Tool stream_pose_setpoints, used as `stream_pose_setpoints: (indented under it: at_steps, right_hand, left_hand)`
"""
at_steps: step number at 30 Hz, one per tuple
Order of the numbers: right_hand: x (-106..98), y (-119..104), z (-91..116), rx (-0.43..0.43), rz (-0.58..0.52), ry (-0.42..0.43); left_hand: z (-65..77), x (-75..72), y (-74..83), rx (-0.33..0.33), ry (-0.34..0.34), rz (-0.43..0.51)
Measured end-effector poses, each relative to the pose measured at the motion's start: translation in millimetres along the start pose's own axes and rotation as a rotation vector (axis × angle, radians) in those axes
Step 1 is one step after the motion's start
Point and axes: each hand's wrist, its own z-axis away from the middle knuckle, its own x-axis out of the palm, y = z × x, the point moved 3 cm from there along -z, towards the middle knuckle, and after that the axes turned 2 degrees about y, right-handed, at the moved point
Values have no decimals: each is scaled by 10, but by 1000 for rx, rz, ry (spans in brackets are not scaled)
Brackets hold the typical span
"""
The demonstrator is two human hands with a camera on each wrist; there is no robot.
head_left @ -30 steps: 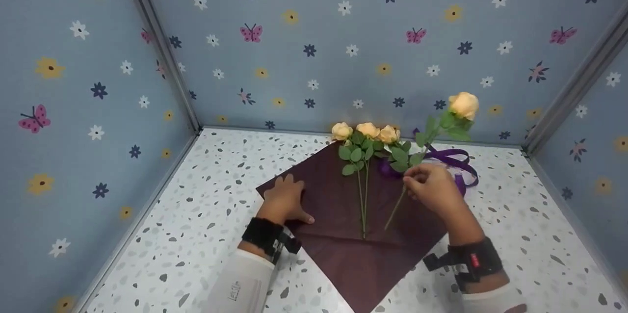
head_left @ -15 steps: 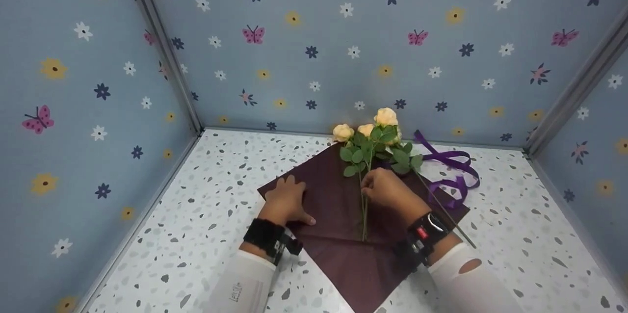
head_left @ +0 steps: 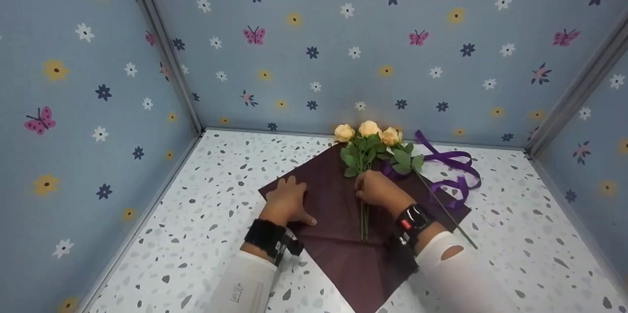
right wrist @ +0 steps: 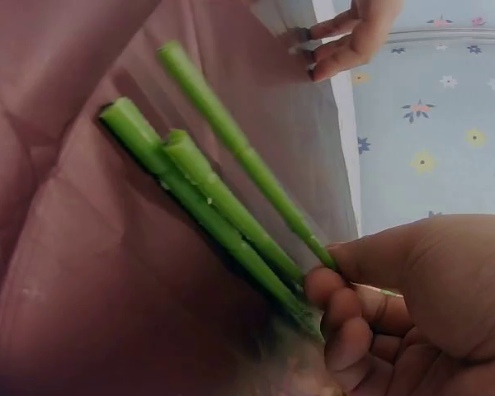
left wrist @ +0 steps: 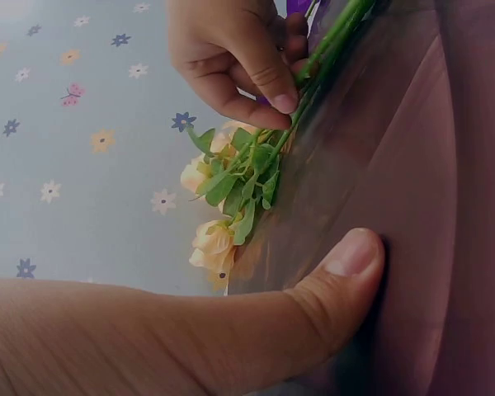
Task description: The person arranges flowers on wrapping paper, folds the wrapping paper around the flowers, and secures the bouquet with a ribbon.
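My right hand (head_left: 377, 189) pinches the green stem (right wrist: 239, 148) of a cream artificial rose (head_left: 369, 129) between thumb and fingers. In the right wrist view, two more cut stems (right wrist: 206, 202) lie right beside the held one. The roses lie on a dark maroon sheet of wrapping paper (head_left: 338, 259), blooms at its far corner; one bloom is hidden behind the held one. My left hand (head_left: 287, 200) rests spread on the paper's left side, thumb (left wrist: 346, 260) extended, holding nothing. Another rose (head_left: 391, 136) lies at the right, its stem slanting across the paper's right edge.
A purple ribbon (head_left: 449, 157) lies in loops at the back right, partly on the paper. Flower-patterned panels (head_left: 314, 67) enclose the speckled white tabletop (head_left: 216, 195) at the back and both sides.
My right hand has carried the rose from the right over to the other stems and lowered it, its bloom now level with the others. The left hand has stayed in place.
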Motion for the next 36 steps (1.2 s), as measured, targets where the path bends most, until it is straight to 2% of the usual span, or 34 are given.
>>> stream_pose_setpoints:
  at_steps: [10,14,18,22,26,31,33,36]
  right_hand:
    - [35,90,33,-47,3,25]
    - [-76,154,115,-46,-44,47]
    - [-265,331,260,-34,-83,89]
    - [-486,647,459,58,-112,145]
    - [-686,1036,732,188,-83,179]
    - [-810,1415,1076,377,-59,115]
    - [-811,1498,1158,404,-60,83]
    - [-772,1549,1210,391,-73,53]
  left_hand:
    - [12,10,6,9,15,20]
    - [10,14,-1,9,14,19]
    - [-8,15,-5,5,11,13]
    - [-14,24,-1,-4,9,10]
    - [-26,41,14,-5,7,9]
    - [-33,41,17,3,6,8]
    - [-28,35,14,4,10,12]
    - [-17,28,10,1,18,14]
